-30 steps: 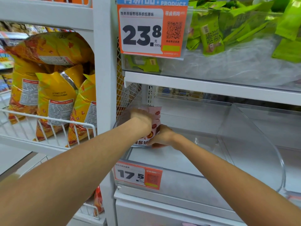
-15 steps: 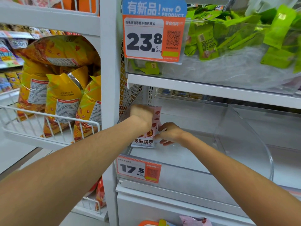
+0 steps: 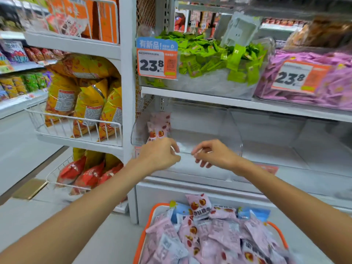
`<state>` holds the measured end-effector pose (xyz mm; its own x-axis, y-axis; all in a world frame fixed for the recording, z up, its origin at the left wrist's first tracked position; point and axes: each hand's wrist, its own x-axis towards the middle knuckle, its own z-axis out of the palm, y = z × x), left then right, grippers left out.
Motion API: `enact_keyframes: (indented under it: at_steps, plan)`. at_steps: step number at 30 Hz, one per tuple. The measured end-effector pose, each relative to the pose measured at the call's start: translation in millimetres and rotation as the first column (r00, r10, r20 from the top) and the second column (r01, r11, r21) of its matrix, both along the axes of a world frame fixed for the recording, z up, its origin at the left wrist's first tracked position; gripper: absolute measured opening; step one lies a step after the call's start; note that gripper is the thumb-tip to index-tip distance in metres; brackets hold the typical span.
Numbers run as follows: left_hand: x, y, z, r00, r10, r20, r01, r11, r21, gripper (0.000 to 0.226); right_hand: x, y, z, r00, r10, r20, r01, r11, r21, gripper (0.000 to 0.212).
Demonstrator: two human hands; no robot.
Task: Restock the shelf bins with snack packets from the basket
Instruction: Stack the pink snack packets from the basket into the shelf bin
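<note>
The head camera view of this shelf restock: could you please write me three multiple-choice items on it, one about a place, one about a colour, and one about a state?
1. Where do the pink snack packets already in the clear shelf bin stand?
A. at its left end
B. at its right end
C. in its middle

2. What colour is the rim of the basket below the shelf?
A. green
B. orange
C. white

3. How are the left hand and right hand now?
A. each grips a packet
B. both hold nothing, fingers loosely curled
C. both press flat on the price tag

Key: 1 A, the packets lean by the bin's left wall; 2 B, the orange rim shows around the heaped packets; 3 B, no packet shows in either hand in front of the bin.
</note>
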<state>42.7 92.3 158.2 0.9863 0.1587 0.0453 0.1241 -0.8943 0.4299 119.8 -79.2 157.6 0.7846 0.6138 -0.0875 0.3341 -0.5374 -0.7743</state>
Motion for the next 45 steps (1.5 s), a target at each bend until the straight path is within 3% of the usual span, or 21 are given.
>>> enact_keyframes:
  at_steps: [3,7,14,18,20,25,29,31,36,38,41,42,45]
  plan:
    - [-33.1,-14.0,-22.9,0.982,-0.054,-0.18,0.056,0.998,0.004,0.027,-31.7,-34.8,-21.0,0.992,0.095,-0.084,-0.112,0.966,-0.233,0.011]
    - [-62.3,-22.2,-61.7,0.934,-0.057,-0.352,0.077,0.996,0.045,0.03,-65.8,-67.5,-51.8,0.977,0.192,-0.092,-0.213,0.857,-0.47,0.021]
    - [-85.9,-27.9,-129.3,0.839,-0.004,-0.544,0.087,0.988,0.127,0.034,-97.9,-91.5,-114.8,0.97,0.243,-0.018,-0.206,0.779,-0.592,0.026]
    - [-85.3,-37.5,-153.4,0.793,0.038,-0.608,0.135,0.962,0.236,0.043,-93.7,-108.1,-147.3,0.976,0.13,0.176,0.002,0.798,-0.602,0.035]
    - [-81.2,-44.7,-158.0,0.797,0.017,-0.604,0.165,0.956,0.243,0.044,-87.2,-117.7,-155.4,0.973,0.091,0.213,0.061,0.787,-0.615,0.043]
    - [-52.9,-70.5,-162.0,0.874,-0.116,-0.473,0.247,0.943,0.224,0.039,-70.5,-116.0,-163.9,0.984,0.133,0.117,-0.027,0.765,-0.644,0.057]
    - [-32.1,-100.8,-168.5,0.826,-0.257,-0.501,0.267,0.962,-0.054,0.043,-62.1,-116.9,-162.8,0.997,0.055,0.05,-0.014,0.804,-0.594,0.081]
    - [-24.5,-109.3,-170.5,0.788,-0.32,-0.526,0.27,0.947,-0.172,0.045,-63.4,-118.5,-160.8,0.995,0.071,0.073,-0.012,0.795,-0.606,0.077]
    - [-19.1,-104.6,-163.1,0.852,-0.25,-0.459,0.344,0.93,0.131,0.051,-68.5,-121.9,-138.6,0.965,0.24,0.107,-0.11,0.738,-0.665,0.05]
    - [-16.5,-98.8,-162.3,0.833,-0.329,-0.445,0.385,0.922,0.039,0.066,-68.7,-125.9,-130.7,0.964,0.219,0.152,-0.088,0.798,-0.596,0.04]
    - [-12.8,-95.7,-153.0,0.758,-0.499,-0.42,0.378,0.861,-0.339,0.089,-63.8,-128.8,-120.1,0.997,0.054,0.062,-0.027,0.928,-0.372,0.025]
    - [-11.4,-95.7,-149.7,0.762,-0.517,-0.39,0.328,0.827,-0.456,0.086,-60.3,-128.5,-117.0,0.999,-0.022,-0.037,0.011,0.964,-0.267,0.023]
    - [-8.3,-91.2,-143.9,0.843,-0.477,-0.248,0.199,0.705,-0.681,0.043,-48.8,-124.9,-110.5,0.921,-0.155,-0.357,0.146,0.988,-0.051,0.024]
